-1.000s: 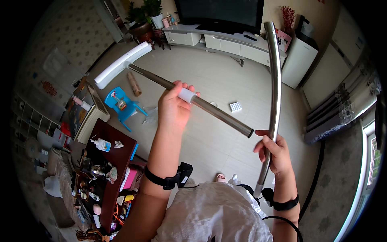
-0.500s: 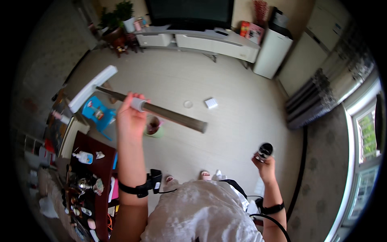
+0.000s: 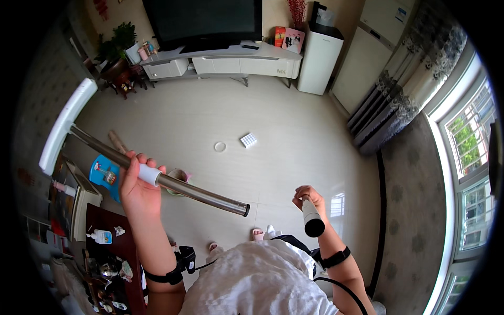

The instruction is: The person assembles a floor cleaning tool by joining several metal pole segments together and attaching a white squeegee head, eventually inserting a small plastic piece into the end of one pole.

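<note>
My left hand (image 3: pixel 140 191) is closed around a metal pole (image 3: pixel 205 195) at its white collar (image 3: pixel 149 175). A white crossbar (image 3: pixel 67 126) is fixed across the pole's far left end, and a black cap covers the end nearer the middle. To the right, my right hand (image 3: pixel 312 199) grips a pale tube (image 3: pixel 311 212), seen nearly end-on with its round black end facing me. The tube and the pole are apart. How far the tube extends behind my fingers is hidden.
On the floor ahead lie a white gridded block (image 3: pixel 248 140) and a white ring (image 3: pixel 220 147). A blue chair (image 3: pixel 104 178) and a bin (image 3: pixel 178 181) stand beyond my left hand. A cluttered dark red table (image 3: pixel 113 231) is at left, a TV cabinet (image 3: pixel 218 64) at the back.
The tube in my right hand has swung so its black end now points toward me, below the hand. My left hand and the pole sit further left and lower as the view shifts.
</note>
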Demonstrator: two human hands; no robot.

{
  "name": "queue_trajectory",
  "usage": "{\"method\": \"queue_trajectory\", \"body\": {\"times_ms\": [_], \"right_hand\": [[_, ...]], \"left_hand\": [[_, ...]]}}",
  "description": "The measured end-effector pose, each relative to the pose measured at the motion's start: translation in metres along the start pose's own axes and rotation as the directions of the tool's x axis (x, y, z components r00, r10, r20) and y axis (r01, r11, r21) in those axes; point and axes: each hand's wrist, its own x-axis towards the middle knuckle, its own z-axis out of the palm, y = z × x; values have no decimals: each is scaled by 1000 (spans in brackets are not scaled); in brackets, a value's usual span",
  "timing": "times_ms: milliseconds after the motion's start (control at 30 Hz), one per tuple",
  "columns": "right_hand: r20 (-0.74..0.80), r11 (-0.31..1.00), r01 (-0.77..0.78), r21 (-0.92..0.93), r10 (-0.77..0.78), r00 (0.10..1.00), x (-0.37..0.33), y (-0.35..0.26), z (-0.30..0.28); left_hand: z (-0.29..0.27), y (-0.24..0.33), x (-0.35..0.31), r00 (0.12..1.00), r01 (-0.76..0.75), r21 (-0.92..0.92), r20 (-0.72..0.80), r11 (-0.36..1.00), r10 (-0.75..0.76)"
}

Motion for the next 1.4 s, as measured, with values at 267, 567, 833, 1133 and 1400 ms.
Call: {"method": "queue_trajectory", "body": {"times_ms": [267,567,833,1133,1400], "right_hand": [[51,997,74,9,-75,996,11,3,13],[32,991,136,-7,-135,990,9,10,16],[39,945,-155,-287,173,984,-8,7,13],[72,854,-55,-517,107,992,-9,-23,32],[78,843,-37,-537,93,993,-3,-39,43]], "left_hand": [[15,8,-15,988,-96,101,129,990,82],[18,11,-21,980,-91,74,184,993,76],[15,7,-21,995,-63,62,80,996,58],[15,-6,-20,998,-54,-32,43,998,55],[3,-3,-9,998,-2,-94,-62,996,-4]]}}
